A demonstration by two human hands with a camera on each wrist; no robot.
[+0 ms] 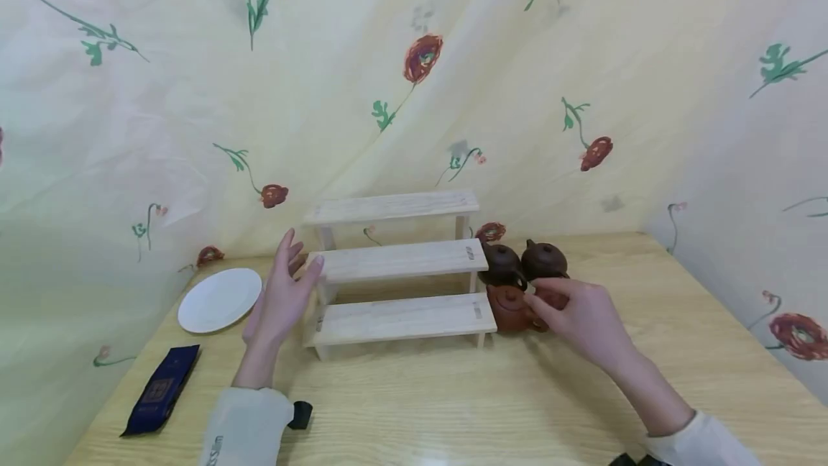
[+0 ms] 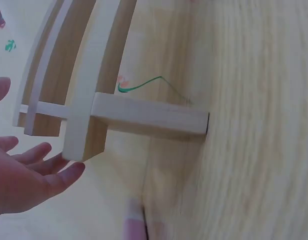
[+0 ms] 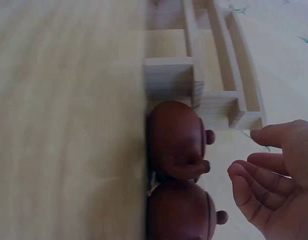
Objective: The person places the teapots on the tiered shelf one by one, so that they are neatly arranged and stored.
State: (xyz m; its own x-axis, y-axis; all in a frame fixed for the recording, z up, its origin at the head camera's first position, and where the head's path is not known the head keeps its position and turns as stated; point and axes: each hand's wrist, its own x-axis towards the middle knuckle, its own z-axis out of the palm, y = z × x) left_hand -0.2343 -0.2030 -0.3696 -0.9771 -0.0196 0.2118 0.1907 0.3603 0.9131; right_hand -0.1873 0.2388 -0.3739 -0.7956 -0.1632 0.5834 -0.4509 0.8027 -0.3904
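Observation:
A pale wooden three-step rack (image 1: 401, 318) stands on the table. My left hand (image 1: 284, 300) is at its left end, fingers extended; in the left wrist view the fingertips (image 2: 71, 172) are close to a board's end, and contact is unclear. My right hand (image 1: 585, 318) hovers with bent, loose fingers beside the teapots and grips nothing. A reddish-brown teapot (image 1: 507, 311) sits against the rack's right side, with another reddish one (image 3: 179, 212) next to it, partly behind my hand in the head view. Behind them stand two dark brown teapots, one nearer the rack (image 1: 499, 266), one farther right (image 1: 545, 259).
On the table's left lie a white plate (image 1: 220, 300) and, nearer me, a dark blue packet (image 1: 162, 388). Flower-printed cloth (image 1: 362, 92) hangs behind the table (image 1: 414, 408) and along both sides.

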